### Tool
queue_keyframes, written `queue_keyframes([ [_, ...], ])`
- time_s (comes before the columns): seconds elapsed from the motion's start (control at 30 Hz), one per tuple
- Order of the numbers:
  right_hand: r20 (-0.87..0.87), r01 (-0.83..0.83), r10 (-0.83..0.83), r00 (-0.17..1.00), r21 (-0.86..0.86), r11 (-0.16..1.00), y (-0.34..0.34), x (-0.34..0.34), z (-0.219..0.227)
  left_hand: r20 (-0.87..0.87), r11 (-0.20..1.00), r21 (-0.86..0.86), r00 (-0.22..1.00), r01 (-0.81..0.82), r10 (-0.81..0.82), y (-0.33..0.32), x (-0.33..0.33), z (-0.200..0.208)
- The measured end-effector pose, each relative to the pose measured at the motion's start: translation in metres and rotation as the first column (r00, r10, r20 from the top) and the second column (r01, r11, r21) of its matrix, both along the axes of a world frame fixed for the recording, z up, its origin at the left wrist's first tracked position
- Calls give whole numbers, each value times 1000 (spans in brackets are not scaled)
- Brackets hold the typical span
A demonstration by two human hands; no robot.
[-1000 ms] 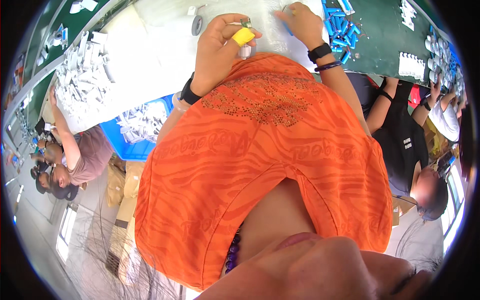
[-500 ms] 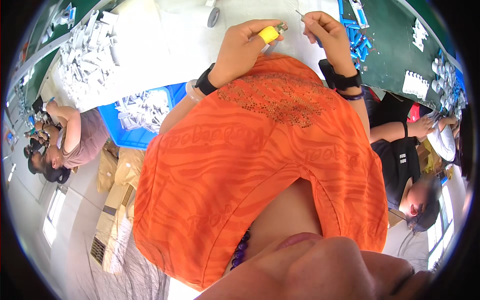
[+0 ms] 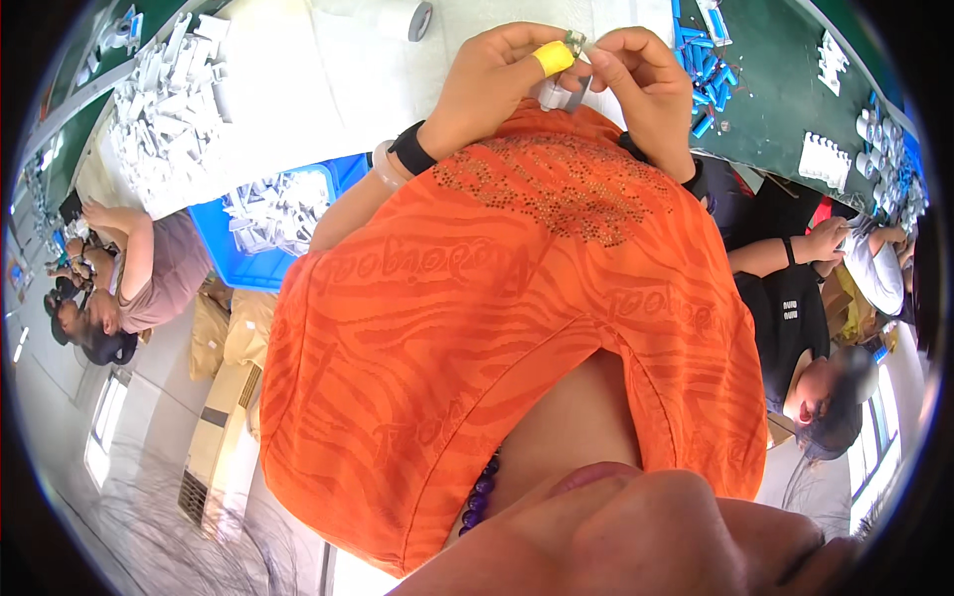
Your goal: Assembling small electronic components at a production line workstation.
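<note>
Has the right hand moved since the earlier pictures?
Yes. The right hand left the white table and came in toward the orange shirt, meeting the left hand at a small part.

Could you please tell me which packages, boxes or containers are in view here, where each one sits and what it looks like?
Blue bin: left of the person's left forearm, rectangular, blue plastic, filled with small white parts.
Cardboard boxes: on the floor below the bin, tan and brown, stacked.
Tape roll: top of the white work surface, round, white with a dark core.
No screens or signs show.
</note>
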State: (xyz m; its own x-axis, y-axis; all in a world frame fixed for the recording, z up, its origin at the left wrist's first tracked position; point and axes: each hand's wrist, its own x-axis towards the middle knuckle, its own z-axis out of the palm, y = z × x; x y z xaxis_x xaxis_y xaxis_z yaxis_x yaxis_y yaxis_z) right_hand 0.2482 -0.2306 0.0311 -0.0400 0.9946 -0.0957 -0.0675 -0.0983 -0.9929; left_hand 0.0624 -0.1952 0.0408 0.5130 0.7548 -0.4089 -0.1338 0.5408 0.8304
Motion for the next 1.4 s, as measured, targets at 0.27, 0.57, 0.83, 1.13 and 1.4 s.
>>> queue_keyframes([
  [0.27, 4, -53, 53, 999, -7, 999, -3, 4, 0, 42, 1000, -18, 999, 4, -3, -3, 0, 0],
  [0.57, 60, -98, 96, 994, 33, 995, -3, 3, 7, 15, 998, 36, 999, -44, 44, -6, -1, -7],
  [0.83, 97, -151, 151, 984, -12, 989, -2, 7, 7, -27, 998, -10, 998, -58, 58, -7, 1, -4],
  [1.13, 23, -132, 134, 991, -45, 990, -3, 11, 5, -119, 990, 119, 991, 72, -57, -7, -5, -4],
  [1.4, 7, -158, 160, 987, -125, 980, -10, 11, 3, -185, 996, 57, 981, 68, -56, -12, -4, 1],
])
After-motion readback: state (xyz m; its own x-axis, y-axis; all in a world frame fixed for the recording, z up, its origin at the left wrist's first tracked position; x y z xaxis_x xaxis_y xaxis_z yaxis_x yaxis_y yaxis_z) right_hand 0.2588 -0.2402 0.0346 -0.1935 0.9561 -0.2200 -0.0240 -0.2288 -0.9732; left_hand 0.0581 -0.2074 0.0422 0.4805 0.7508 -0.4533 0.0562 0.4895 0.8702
